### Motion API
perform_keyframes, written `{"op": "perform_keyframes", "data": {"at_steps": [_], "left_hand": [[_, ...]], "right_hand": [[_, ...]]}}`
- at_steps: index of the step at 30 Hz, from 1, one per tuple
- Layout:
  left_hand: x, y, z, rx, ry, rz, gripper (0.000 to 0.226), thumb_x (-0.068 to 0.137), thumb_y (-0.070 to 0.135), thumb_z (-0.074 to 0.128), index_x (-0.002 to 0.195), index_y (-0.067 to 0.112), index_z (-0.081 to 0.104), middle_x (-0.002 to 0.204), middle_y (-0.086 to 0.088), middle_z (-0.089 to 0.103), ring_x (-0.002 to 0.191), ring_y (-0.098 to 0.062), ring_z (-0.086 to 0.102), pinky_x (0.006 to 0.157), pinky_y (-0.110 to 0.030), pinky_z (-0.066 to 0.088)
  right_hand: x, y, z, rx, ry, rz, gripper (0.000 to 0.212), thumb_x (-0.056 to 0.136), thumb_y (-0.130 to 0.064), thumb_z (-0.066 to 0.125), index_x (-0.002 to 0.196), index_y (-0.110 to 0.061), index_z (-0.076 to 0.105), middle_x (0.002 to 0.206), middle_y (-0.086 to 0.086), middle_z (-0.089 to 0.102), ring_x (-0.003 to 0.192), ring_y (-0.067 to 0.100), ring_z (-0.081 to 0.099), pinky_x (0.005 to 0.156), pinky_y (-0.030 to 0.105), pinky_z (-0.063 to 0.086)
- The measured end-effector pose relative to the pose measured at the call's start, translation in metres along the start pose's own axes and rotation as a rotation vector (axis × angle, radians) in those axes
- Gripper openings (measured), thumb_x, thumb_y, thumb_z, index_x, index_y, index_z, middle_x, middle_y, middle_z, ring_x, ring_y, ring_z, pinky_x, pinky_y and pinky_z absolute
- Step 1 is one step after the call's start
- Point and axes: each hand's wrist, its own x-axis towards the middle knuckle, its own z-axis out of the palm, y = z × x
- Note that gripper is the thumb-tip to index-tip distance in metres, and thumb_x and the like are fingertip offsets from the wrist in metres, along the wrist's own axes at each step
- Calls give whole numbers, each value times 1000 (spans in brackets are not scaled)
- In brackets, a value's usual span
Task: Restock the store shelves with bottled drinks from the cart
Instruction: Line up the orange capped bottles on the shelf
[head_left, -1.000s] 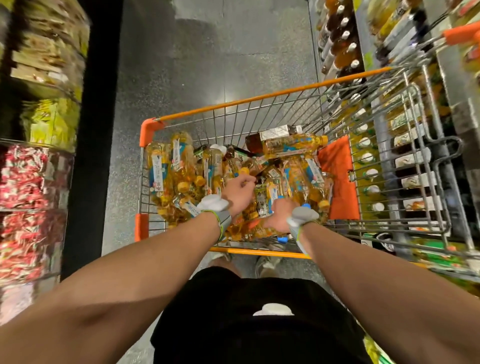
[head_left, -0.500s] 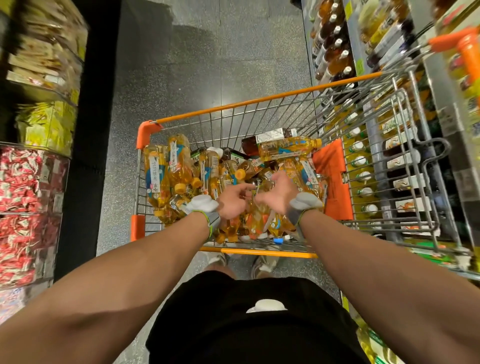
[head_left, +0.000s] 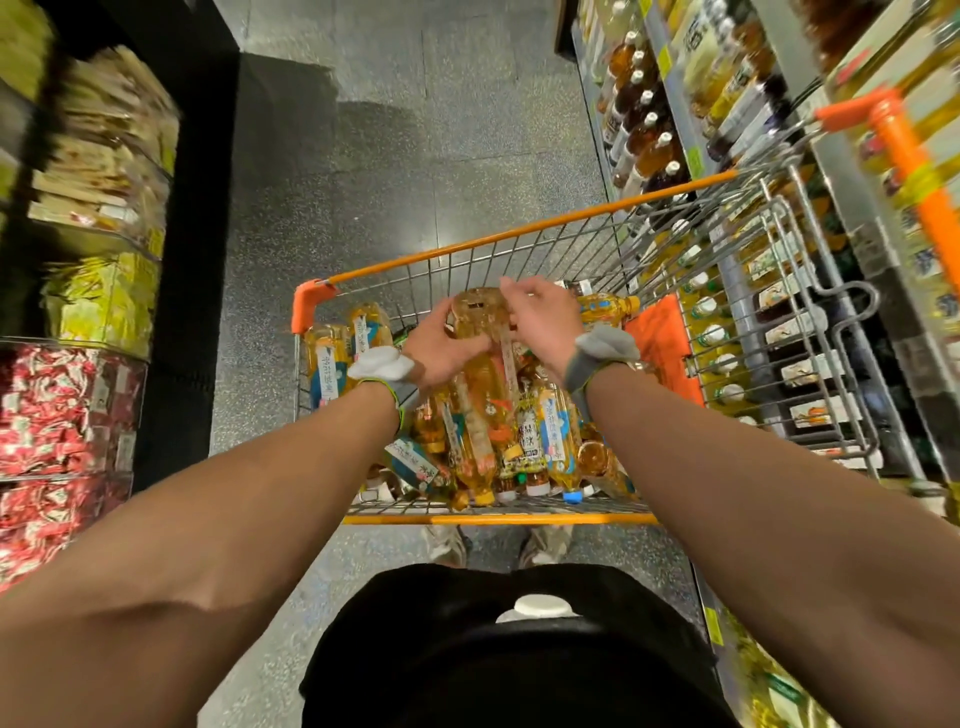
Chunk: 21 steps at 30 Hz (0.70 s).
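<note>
Both hands have risen from the pile (head_left: 519, 441): our left hand (head_left: 441, 351) now grips a bottle (head_left: 480, 327) above the cart (head_left: 519, 236); our right hand (head_left: 545, 325) lies loose-fingered against it. We judge a one-handed hold may slip, dropping it onto the others.

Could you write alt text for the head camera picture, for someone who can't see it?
A person's left hand grips a bottle of yellow drink, held above an orange-rimmed wire cart heaped with similar bottles; the right hand is against its other side. Shelves of bottled drinks line the aisle on the right.
</note>
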Motion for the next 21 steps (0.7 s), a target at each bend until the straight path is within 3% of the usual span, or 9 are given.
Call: {"op": "perform_keyframes", "data": {"at_steps": [3, 5, 8, 12, 14, 17, 20, 21], "left_hand": [[2, -4, -6, -78, 49, -36, 93, 47, 60, 80, 130, 29, 50, 105, 12, 70, 93, -7, 68, 76, -26, 56], [2, -10, -10, -94, 60, -57, 98, 43, 58, 83, 129, 30, 46, 106, 11, 69, 93, -7, 67, 73, -23, 54], [1, -22, -17, -63, 136, -52, 89, 48, 52, 90, 121, 34, 43, 110, 9, 71, 98, -13, 68, 84, -33, 56], [3, -25, -42, -76, 360, -74, 77, 52, 58, 83, 113, 40, 40, 95, 21, 64, 83, -3, 63, 65, -22, 47], [8, -28, -58, -84, 445, -75, 74, 51, 60, 83, 108, 41, 40, 92, 22, 64, 79, -2, 63, 68, -25, 50], [14, -31, -76, -85, 550, -87, 72, 48, 64, 84, 99, 46, 37, 88, 20, 66, 74, -6, 66, 76, -36, 60], [18, -28, -81, -62, 551, -90, 75, 45, 69, 83, 98, 47, 35, 88, 19, 64, 75, -7, 66, 78, -39, 61], [17, -26, -80, -44, 541, -90, 76, 45, 70, 82, 99, 46, 35, 88, 19, 64, 74, -7, 66, 78, -38, 61]], "right_hand": [[-8, 5, 10, 112, -57, 58, 15, 101, -28, 58, 103, -18, 69, 107, 6, 72, 107, 24, 66, 95, 45, 56], [-11, 3, 16, 288, -136, 121, 20, 102, -19, 53, 113, -11, 68, 110, 5, 70, 110, 22, 64, 93, 35, 57], [-14, -4, 21, 433, -263, 195, 40, 108, -27, 40, 132, -2, 60, 132, 11, 65, 124, 23, 59, 104, 39, 50], [-5, -8, 26, 454, -227, 265, 53, 110, -39, 29, 135, -1, 57, 135, 15, 63, 127, 28, 57, 106, 43, 46], [0, -7, 27, 407, -205, 342, 56, 110, -40, 26, 137, 1, 53, 139, 19, 59, 129, 31, 54, 108, 44, 42], [0, 2, 32, 396, -102, 391, 55, 111, -37, 28, 129, 4, 59, 134, 24, 62, 116, 32, 61, 96, 41, 50], [-2, 8, 35, 424, -38, 407, 50, 111, -30, 30, 124, 7, 61, 130, 27, 63, 107, 38, 66, 88, 41, 55], [-2, 7, 35, 447, -43, 423, 49, 110, -28, 30, 126, 8, 59, 129, 26, 64, 96, 37, 68, 82, 38, 55]]}}
